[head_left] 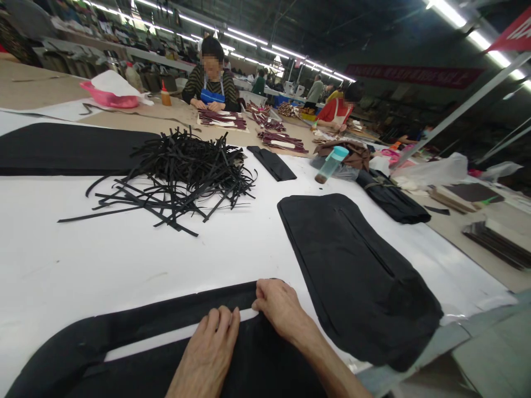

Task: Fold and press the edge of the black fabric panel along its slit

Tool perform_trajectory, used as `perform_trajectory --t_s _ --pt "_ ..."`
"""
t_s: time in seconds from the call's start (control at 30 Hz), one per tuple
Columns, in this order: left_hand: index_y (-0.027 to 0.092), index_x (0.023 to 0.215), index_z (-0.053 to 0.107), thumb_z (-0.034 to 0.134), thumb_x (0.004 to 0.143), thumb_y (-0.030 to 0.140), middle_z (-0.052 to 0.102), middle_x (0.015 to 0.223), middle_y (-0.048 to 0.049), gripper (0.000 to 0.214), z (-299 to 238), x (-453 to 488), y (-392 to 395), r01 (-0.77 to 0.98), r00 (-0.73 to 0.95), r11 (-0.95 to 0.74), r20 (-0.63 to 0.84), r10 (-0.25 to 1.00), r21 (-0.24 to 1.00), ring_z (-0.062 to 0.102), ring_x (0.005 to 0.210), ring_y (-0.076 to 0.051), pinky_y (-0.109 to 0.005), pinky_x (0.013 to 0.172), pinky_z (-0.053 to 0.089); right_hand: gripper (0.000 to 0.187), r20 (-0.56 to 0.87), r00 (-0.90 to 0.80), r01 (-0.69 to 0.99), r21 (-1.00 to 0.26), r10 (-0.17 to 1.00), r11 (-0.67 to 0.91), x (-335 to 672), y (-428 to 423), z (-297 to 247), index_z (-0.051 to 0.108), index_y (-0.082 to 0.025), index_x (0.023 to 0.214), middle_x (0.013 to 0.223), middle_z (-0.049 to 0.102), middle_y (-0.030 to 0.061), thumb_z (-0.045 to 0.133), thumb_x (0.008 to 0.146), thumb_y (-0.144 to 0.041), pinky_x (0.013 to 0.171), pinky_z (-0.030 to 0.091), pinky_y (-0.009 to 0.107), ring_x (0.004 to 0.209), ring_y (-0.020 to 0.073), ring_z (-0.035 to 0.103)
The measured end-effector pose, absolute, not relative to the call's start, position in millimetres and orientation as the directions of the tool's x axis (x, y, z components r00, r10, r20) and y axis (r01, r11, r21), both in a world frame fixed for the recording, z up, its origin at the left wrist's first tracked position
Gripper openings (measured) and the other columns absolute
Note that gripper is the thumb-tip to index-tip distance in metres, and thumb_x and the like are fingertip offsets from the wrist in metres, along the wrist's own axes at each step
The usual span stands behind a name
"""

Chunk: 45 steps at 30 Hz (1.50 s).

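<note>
A black fabric panel (141, 370) lies at the bottom of the head view, with a long narrow slot across it that shows white. My left hand (209, 345) rests on the panel, fingers stretched out along the slot's lower edge. At the slot's right end, my right hand (279, 307) has its thumb and fingers pinched together on the panel's fabric. To the right lies a stack of similar black panels (352, 271) with a slit in the top one. Beyond my hands is a tangled heap of black strips (194, 171).
A black stack (74, 149) lies at the left, and a folded black piece (274, 164) lies past the strips. A teal-capped bottle (332, 164) stands near a black bundle (390, 196). Across the table, a person (211, 83) handles maroon strips; another person in red (336, 110) sits farther right.
</note>
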<state>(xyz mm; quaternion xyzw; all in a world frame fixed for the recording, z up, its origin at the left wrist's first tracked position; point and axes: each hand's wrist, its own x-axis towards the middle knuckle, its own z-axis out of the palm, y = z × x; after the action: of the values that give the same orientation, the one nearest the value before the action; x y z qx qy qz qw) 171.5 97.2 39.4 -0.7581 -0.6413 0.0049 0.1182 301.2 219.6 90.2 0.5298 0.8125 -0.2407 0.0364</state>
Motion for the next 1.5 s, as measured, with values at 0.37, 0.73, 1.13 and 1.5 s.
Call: perform_trajectory --t_s 0.37,0.73,1.13,1.5 --pt "0.034 0.131 0.044 0.049 0.082 0.016 0.059 0.095 -0.0088 0.052 49 185 117 0.986 0.137 -0.131 0.057 0.989 -0.1 0.056 0.082 -0.027 -0.037 0.065 0.047 0.009 -0.338 -0.409 0.888 -0.362 0.848 0.284 305 223 82 0.058 -0.021 0.066 0.069 0.062 -0.0019 0.06 0.068 -0.013 0.057 0.026 0.024 0.068 0.0143 0.052" --pt "0.017 0.118 0.057 0.039 0.073 -0.002 0.062 0.112 -0.009 0.052 7 115 68 0.957 0.238 -0.194 0.205 0.949 -0.215 0.054 0.103 -0.024 -0.034 0.086 0.048 0.01 -0.357 -0.407 0.874 -0.419 0.841 0.246 309 224 80 0.054 -0.021 0.063 0.064 0.058 -0.0048 0.059 0.066 -0.013 0.055 0.025 0.023 0.066 0.0125 0.051" --pt "0.019 0.111 0.062 0.037 0.072 -0.004 0.062 0.117 -0.0063 0.051 33 71 24 0.991 -0.024 0.059 0.274 0.961 -0.121 0.054 0.11 -0.022 -0.034 0.095 0.045 0.015 -0.199 -0.411 0.885 -0.323 0.89 0.336 311 201 75 0.051 -0.022 0.075 0.078 0.058 0.0003 0.044 0.08 -0.009 0.061 0.033 0.027 0.072 0.0172 0.054" --pt "0.015 0.122 0.05 0.054 0.069 0.013 0.056 0.127 -0.0042 0.054 38 108 40 0.958 0.268 -0.286 0.324 0.907 0.008 0.053 0.112 -0.022 -0.034 0.092 0.048 0.039 0.354 -0.833 0.391 -0.168 0.426 0.905 279 137 43 0.054 -0.018 0.115 0.103 0.061 0.0074 0.039 0.08 -0.006 0.075 0.047 0.034 0.088 0.0233 0.055"
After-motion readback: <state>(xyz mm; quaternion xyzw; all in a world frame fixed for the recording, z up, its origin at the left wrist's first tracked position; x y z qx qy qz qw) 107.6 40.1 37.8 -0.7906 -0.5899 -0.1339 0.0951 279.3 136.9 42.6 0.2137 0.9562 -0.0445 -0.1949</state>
